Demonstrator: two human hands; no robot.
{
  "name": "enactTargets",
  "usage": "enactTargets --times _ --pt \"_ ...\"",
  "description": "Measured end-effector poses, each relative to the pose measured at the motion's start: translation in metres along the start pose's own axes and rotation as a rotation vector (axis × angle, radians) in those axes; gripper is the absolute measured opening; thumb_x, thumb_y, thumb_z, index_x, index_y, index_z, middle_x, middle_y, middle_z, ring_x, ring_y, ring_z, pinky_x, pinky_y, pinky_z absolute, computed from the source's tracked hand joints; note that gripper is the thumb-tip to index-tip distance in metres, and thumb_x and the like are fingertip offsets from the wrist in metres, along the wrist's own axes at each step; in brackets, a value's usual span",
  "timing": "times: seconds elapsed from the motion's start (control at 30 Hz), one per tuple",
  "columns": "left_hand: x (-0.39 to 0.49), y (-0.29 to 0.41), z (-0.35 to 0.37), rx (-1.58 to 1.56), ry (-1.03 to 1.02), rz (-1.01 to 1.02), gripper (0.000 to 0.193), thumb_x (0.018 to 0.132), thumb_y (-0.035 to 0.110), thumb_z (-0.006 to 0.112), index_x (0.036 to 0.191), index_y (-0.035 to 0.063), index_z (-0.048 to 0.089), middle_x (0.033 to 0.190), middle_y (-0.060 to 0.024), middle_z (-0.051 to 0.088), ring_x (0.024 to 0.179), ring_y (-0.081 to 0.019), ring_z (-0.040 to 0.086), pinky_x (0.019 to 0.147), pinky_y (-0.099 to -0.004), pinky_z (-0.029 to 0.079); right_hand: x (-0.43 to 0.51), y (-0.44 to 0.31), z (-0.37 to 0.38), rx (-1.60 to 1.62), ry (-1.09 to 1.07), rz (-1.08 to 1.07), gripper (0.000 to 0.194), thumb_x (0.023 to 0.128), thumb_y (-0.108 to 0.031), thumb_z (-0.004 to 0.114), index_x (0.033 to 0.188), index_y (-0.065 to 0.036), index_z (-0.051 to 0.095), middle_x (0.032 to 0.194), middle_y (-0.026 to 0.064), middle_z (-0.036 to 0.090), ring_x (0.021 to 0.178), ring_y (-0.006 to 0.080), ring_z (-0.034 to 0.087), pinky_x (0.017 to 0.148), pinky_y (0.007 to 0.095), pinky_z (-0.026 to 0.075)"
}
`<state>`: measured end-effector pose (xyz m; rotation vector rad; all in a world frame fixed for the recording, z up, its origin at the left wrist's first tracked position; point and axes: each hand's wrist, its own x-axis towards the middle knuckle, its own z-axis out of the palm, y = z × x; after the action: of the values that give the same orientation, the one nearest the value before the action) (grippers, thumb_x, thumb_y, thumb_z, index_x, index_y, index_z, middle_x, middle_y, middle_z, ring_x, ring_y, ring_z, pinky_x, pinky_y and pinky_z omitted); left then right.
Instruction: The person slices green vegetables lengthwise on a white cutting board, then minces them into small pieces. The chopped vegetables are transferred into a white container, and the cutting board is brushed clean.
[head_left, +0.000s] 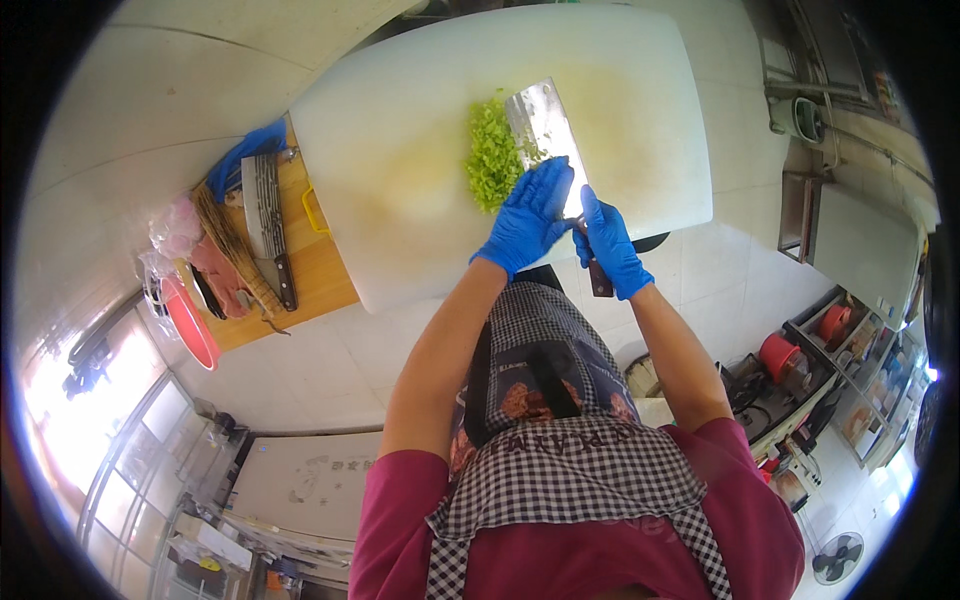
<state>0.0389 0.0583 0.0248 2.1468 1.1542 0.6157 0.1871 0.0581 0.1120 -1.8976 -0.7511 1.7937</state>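
My right hand (611, 244), in a blue glove, is closed around the dark handle of a cleaver (553, 124). The wide blade lies slanted over a white cutting board (390, 142), with green bits stuck to its left edge. A pile of chopped light green vegetable (491, 161) sits just left of the blade. My left hand (525, 217), also gloved in blue, is stretched out with its fingers extended over the lower blade, beside the pile; it grips nothing that I can see. Its palm side is hidden, so how firmly it touches the blade cannot be seen.
On a wooden surface (322, 277) left of the board lie a second cleaver (262, 206), a bundle of dry bristles (229, 240), a blue cloth or bag (244, 157) and a red basin (189, 322). A yellow handle (313, 208) shows by the board's left edge.
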Motion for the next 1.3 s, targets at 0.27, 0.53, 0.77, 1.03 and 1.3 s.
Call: enactTargets --times 0.27,0.53,0.77,1.03,1.3 --pt "0.013 -0.006 -0.005 0.152 0.040 -0.079 0.067 0.091 0.027 0.051 0.146 0.0030 0.021 0.152 -0.0184 0.018 0.141 -0.0351 0.014 0.114 -0.0448 0.012 -0.011 0.010 -0.006 0.058 0.001 0.107 0.056 0.093 -0.055 0.044 0.073 -0.003 0.050 0.054 0.0043 0.047 0.041 0.0110 0.045 0.037 0.0245 0.039" --pt "0.011 -0.031 -0.017 0.256 0.121 -0.215 0.060 0.094 0.031 0.045 0.145 0.0045 0.026 0.153 -0.0129 0.019 0.142 -0.0329 0.014 0.115 -0.0451 0.012 -0.031 0.025 -0.017 0.010 0.067 0.086 0.047 0.093 -0.044 0.050 0.073 -0.003 0.049 0.057 0.0083 0.054 0.043 0.0180 0.051 0.040 0.0289 0.042" --pt "-0.005 -0.021 -0.053 0.035 0.421 -0.322 0.048 0.094 0.018 0.046 0.140 0.0068 0.038 0.147 -0.0156 0.032 0.137 -0.0358 0.026 0.112 -0.0467 0.020 -0.036 0.039 -0.034 -0.957 0.369 -0.734 0.029 0.082 -0.026 0.067 0.077 -0.006 0.047 0.065 0.0148 0.061 0.055 0.0334 0.061 0.048 0.0400 0.047" --pt "0.006 0.044 -0.064 0.077 0.026 0.117 0.051 0.092 0.021 0.048 0.139 0.0042 0.038 0.147 -0.0147 0.033 0.137 -0.0315 0.029 0.113 -0.0428 0.022 -0.045 0.019 -0.045 -1.337 0.183 -0.731 0.023 0.086 -0.025 0.060 0.089 -0.003 0.051 0.071 0.0143 0.062 0.065 0.0293 0.064 0.054 0.0382 0.051" --pt "0.017 0.070 -0.050 -0.014 -0.170 0.314 0.060 0.088 0.023 0.050 0.142 0.0041 0.032 0.149 -0.0134 0.030 0.138 -0.0296 0.027 0.113 -0.0424 0.022 -0.050 0.014 -0.049 -1.510 0.094 -0.841 0.029 0.086 -0.019 0.057 0.106 0.001 0.047 0.072 0.0181 0.060 0.066 0.0319 0.063 0.054 0.0388 0.052"
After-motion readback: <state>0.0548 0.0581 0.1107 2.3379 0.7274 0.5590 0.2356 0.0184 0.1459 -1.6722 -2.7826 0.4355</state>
